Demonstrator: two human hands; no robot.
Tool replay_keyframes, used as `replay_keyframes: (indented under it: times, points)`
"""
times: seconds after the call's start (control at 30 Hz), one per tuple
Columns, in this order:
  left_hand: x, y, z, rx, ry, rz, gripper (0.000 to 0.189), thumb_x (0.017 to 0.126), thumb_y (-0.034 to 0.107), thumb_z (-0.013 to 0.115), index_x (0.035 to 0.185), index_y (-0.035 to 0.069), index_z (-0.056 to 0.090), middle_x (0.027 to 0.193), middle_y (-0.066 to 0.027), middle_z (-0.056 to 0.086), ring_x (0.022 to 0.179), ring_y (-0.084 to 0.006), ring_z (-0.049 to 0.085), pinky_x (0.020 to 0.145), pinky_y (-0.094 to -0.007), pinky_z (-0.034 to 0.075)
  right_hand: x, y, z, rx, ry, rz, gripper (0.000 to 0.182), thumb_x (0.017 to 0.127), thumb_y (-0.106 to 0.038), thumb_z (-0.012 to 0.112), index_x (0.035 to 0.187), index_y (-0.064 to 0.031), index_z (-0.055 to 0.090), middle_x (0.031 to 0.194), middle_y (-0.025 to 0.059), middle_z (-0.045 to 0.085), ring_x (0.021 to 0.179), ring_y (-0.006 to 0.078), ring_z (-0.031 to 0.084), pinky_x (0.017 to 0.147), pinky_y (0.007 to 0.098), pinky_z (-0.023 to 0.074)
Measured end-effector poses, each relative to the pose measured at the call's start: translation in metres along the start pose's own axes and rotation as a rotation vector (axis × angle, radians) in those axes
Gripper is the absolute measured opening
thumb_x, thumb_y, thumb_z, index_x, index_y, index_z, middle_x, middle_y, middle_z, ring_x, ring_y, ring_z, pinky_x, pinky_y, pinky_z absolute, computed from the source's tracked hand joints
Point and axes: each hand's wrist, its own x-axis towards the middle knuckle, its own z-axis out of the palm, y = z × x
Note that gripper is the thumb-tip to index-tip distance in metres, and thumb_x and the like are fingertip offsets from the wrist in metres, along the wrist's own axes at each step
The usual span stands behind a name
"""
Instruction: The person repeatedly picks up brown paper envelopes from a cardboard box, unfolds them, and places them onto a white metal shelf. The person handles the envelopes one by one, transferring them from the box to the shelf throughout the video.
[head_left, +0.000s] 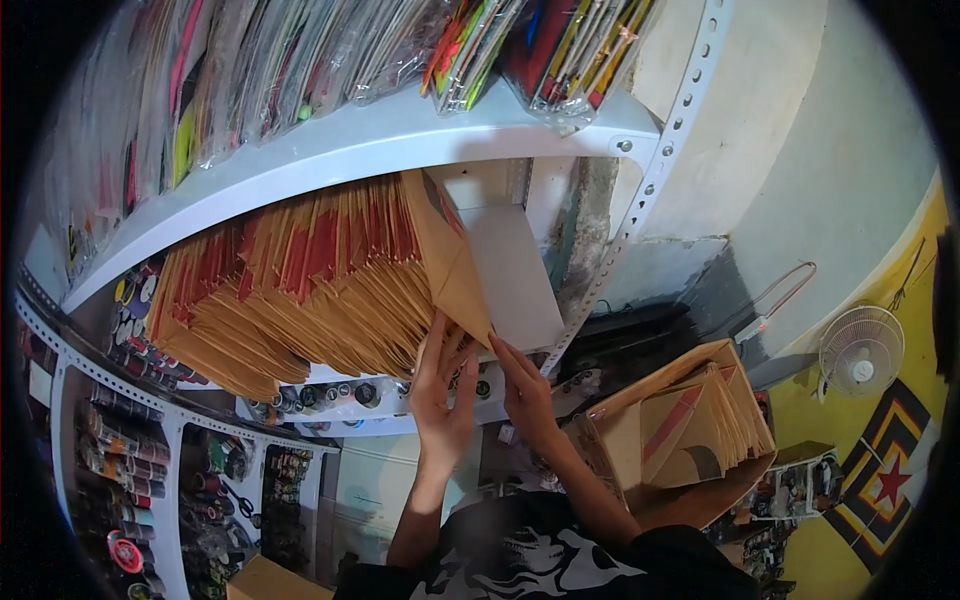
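Observation:
A tightly packed row of brown paper envelopes (337, 315) with red markings stands on a white metal shelf (517, 262). The outermost envelope (450, 262) leans at the right end of the row. My left hand (442, 390) touches the lower front edge of that end, its fingers stretched upward and the thumb apart. Against the outermost envelope's lower corner rest the fingertips of my right hand (529, 397). Whether the right fingers pinch the paper is hidden.
Plastic-sleeved packets (300, 67) fill the shelf above. A perforated upright (645, 202) borders the right side. An open cardboard box (682, 435) holds more envelopes. Spools (135, 465) and scissors (241, 504) are on the lower-left shelves; a fan (861, 351) is at far right.

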Motion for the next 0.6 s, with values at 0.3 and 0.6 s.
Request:
replay_keyframes:
  times: [0.3, 0.6]
  points:
    - [0.013, -0.010, -0.003, 0.002, -0.031, -0.035, 0.065, 0.106, -0.009, 0.057, 0.167, -0.001, 0.035, 0.166, -0.0218, 0.044, 0.149, -0.0314, 0.052, 0.114, -0.0382, 0.050, 0.042, 0.026, 0.020, -0.113, 0.025, -0.132, 0.093, 0.078, 0.021, 0.053, 0.165, -0.0119, 0.046, 0.156, 0.0175, 0.059, 0.132, 0.0382, 0.062, 0.111, 0.0461, 0.0466]
    - [-0.005, -0.013, -0.010, 0.021, -0.054, -0.076, 0.060, 0.108, -0.008, 0.055, 0.165, -0.002, 0.038, 0.166, -0.0201, 0.045, 0.149, -0.0325, 0.053, 0.114, -0.0380, 0.049, 0.043, 0.020, 0.007, -0.162, -0.020, -0.049, 0.089, 0.084, 0.019, 0.054, 0.167, -0.0128, 0.043, 0.159, 0.0187, 0.054, 0.136, 0.0407, 0.060, 0.113, 0.0491, 0.0450]
